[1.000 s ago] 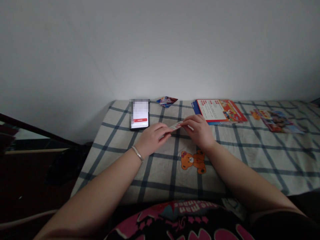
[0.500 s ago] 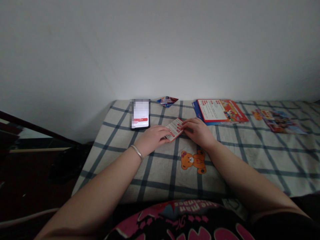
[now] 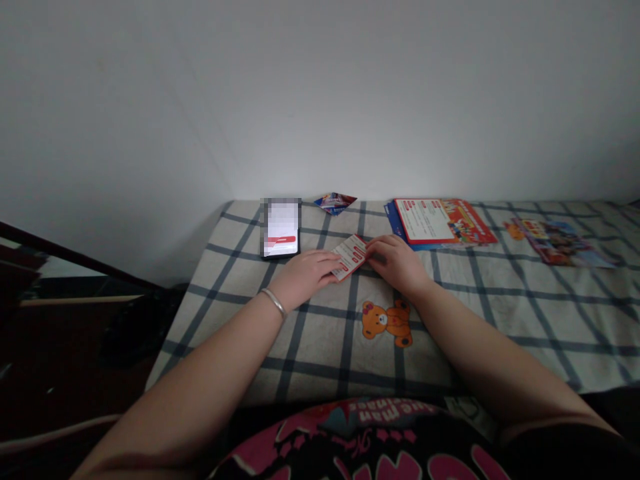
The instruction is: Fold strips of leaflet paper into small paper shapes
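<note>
A small folded sheet of printed paper (image 3: 351,259), white with red labels and a red edge, lies tilted between my two hands on the checked cloth. My left hand (image 3: 311,272), with a silver bangle on the wrist, grips its left end, the fingers on top and the thumb along the near edge. At the right end, my right hand (image 3: 393,261) pinches the paper with bent fingers; its thumb is mostly hidden. Just below the hands is a teddy bear print (image 3: 387,323) on the cloth.
A lit phone (image 3: 281,228) stands left of the hands near the wall. Behind them lies a diamond-shaped folded paper (image 3: 335,203). To the right are a stack of printed sheets (image 3: 430,222) and a colourful leaflet (image 3: 563,243). The checked cloth (image 3: 230,267) ends at the left over a dark floor.
The folded paper has shifted very slightly between my hands, and its face looks narrower. Both hands keep almost the same place and hold. Everything else stays put.
</note>
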### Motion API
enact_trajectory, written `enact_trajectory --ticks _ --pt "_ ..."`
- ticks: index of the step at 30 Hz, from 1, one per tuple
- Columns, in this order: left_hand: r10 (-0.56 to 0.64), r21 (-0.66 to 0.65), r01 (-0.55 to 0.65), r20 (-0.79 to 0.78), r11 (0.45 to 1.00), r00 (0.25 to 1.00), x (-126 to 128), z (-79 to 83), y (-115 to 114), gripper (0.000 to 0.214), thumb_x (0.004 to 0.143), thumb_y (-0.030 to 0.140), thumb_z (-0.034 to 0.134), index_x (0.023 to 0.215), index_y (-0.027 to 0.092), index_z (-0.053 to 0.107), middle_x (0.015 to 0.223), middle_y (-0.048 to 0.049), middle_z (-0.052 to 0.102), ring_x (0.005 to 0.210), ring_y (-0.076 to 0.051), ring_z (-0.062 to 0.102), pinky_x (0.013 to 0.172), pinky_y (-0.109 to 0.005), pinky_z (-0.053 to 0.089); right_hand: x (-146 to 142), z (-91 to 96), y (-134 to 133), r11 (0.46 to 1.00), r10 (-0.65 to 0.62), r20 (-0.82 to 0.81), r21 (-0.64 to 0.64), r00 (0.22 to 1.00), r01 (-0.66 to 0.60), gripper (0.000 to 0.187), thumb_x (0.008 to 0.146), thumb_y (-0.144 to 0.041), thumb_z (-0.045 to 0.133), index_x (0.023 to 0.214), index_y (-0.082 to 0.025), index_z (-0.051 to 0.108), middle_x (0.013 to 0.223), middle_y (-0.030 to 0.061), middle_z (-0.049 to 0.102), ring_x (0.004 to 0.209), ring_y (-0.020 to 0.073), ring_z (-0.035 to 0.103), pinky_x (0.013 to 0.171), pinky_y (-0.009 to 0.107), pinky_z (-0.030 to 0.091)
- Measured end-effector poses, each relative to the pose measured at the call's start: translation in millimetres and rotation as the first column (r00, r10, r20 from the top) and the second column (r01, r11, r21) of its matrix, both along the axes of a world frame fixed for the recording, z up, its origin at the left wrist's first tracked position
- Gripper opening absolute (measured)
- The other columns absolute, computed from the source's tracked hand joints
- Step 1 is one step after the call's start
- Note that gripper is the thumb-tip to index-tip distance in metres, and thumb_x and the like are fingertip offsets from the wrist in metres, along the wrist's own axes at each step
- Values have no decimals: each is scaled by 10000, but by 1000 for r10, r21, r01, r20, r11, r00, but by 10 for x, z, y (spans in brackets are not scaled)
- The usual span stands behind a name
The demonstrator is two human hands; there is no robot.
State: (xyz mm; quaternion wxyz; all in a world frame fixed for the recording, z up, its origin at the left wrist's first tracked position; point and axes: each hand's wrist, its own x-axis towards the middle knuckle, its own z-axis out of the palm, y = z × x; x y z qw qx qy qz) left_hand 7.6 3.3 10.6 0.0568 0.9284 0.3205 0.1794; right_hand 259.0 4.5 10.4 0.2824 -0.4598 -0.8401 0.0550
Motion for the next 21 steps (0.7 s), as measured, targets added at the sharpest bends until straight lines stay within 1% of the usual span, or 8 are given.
enact_trajectory --ticks 4,9,13,16,19,21 --pt "-10 -31 12 55 999 998 -16 -24 20 198 893 253 640 1083 215 683 1201 -58 681 1114 -189 638 976 -383 508 -7 -3 -2 1000 -6 -12 1 1000 6 85 823 -158 638 872 -221 667 1008 70 692 961 239 606 859 417 506" --pt "79 -106 -60 194 993 978 -35 -51 50 158 858 225 681 1012 205 711 1135 -54 707 1077 -188 651 950 -386 530 -7 -2 7 1000 -12 -18 -14 1000 12 110 807 -134 639 869 -222 663 977 61 688 945 236 604 858 406 499" --pt "115 -151 -80 245 985 963 -27 -24 39 160 851 212 688 1008 199 713 1091 -47 722 1066 -191 653 951 -400 533 -8 -7 15 999 -23 -14 -23 1000 23 110 805 -122 637 865 -211 661 971 60 689 941 238 602 861 403 496" --pt "147 -186 -96 280 978 949 -24 -6 31 144 849 199 683 989 190 714 1067 -46 728 1041 -189 663 942 -388 538 -5 -13 19 1000 -17 -15 -24 1000 17 109 805 -124 641 869 -211 657 980 60 687 949 237 601 858 400 494" --pt "154 -184 -104 281 977 947 -13 -4 27 123 855 175 659 967 185 706 1054 -45 724 1009 -183 669 930 -379 541 -7 -6 16 1000 -15 -11 -11 1000 14 95 815 -143 641 871 -218 652 980 58 679 942 235 601 843 395 494" --pt "155 -143 -122 254 982 955 10 -5 15 113 882 173 614 968 185 686 1049 -45 715 994 -183 666 914 -380 542 -15 15 6 999 -37 5 20 999 37 67 816 -176 660 866 -218 646 951 60 668 923 240 594 827 395 495"
